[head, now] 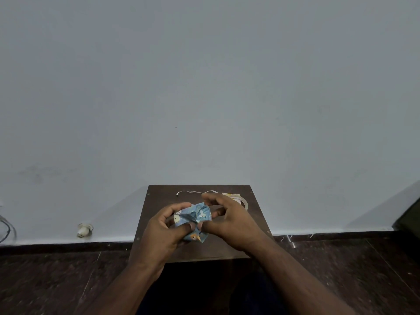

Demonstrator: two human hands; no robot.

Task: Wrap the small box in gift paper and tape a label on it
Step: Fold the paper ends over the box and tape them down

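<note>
A small box wrapped in crumpled blue gift paper point(194, 218) with cartoon prints sits between both hands over the dark wooden table point(159, 201). My left hand point(167, 228) curls around its left side, thumb pressing the paper near the front. My right hand point(229, 220) pinches the paper at the right side, with its fingers arched over the top. The box itself is hidden under the paper. A clear tape roll point(243, 202) and a pale label point(230, 195) lie just behind my right hand.
A thin white string point(193, 192) lies along the table's back edge. The small table stands against a pale wall. A white plug point(84, 230) and cables point(6, 228) sit low on the wall to the left. Dark floor surrounds the table.
</note>
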